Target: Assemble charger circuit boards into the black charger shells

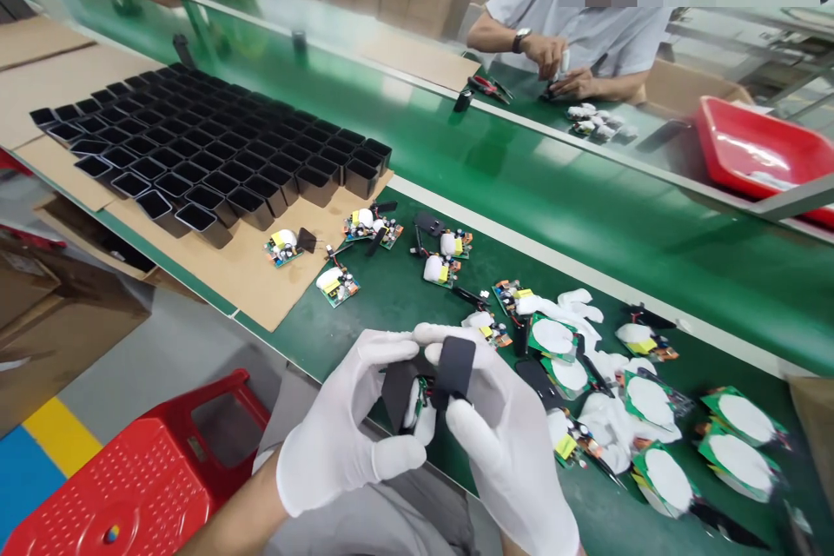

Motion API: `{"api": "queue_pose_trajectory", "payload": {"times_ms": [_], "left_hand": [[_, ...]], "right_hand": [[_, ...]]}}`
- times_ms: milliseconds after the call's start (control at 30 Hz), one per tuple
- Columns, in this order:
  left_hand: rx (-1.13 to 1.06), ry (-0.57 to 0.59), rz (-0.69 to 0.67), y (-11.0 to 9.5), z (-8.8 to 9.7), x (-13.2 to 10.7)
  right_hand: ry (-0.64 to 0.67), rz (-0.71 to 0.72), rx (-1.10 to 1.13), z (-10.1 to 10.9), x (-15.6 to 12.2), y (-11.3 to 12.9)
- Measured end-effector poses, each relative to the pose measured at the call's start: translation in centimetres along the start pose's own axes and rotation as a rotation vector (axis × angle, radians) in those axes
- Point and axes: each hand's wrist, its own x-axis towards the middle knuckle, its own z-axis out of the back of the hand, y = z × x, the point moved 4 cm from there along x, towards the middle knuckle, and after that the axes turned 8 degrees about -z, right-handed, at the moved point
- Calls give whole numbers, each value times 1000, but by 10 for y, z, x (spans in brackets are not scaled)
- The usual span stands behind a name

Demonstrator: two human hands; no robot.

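In front of my body, both hands wear white gloves and work close together. My left hand point(361, 413) curls around a small circuit board point(423, 391) with a dark black panel point(397, 391) beside it. Most of that board is hidden by the fingers and the black parts. Between its thumb and fingers, my right hand point(508, 426) pinches a flat black cover plate point(456, 369) with rounded corners, held upright beside the board. Near the hands lie more circuit boards point(486, 326) with white blobs, yellow labels and black plates on wires.
Rows of open black plastic cases point(208, 213) stand on cardboard point(287, 287) at the left. White gloves point(605, 426) lie among boards at the right. A red stool point(130, 469) is at lower left. Across the green bench, a co-worker's hands point(553, 69) handle a part beside a red tray point(762, 148).
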Motion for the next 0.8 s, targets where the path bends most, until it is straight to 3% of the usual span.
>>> {"api": "queue_pose_trajectory", "payload": {"times_ms": [133, 267, 367, 467, 567, 667, 800], "left_hand": [[-164, 17, 36, 3, -6, 0], [-200, -6, 44, 0, -9, 4], [-209, -65, 122, 1, -8, 4], [-248, -121, 191, 5, -7, 3], [-222, -193, 152, 9, -6, 5], [-79, -306, 169, 13, -3, 5], [17, -334, 146, 5, -3, 3]], "right_hand": [[54, -150, 171, -8, 8, -6], [-16, -133, 55, -10, 8, -9], [-200, -40, -136, -9, -5, -12], [-454, 227, -307, -10, -30, -14], [-457, 479, -517, -24, -49, -17], [-404, 464, -708, -34, -50, -21], [-494, 424, -711, -34, -48, -22]]}}
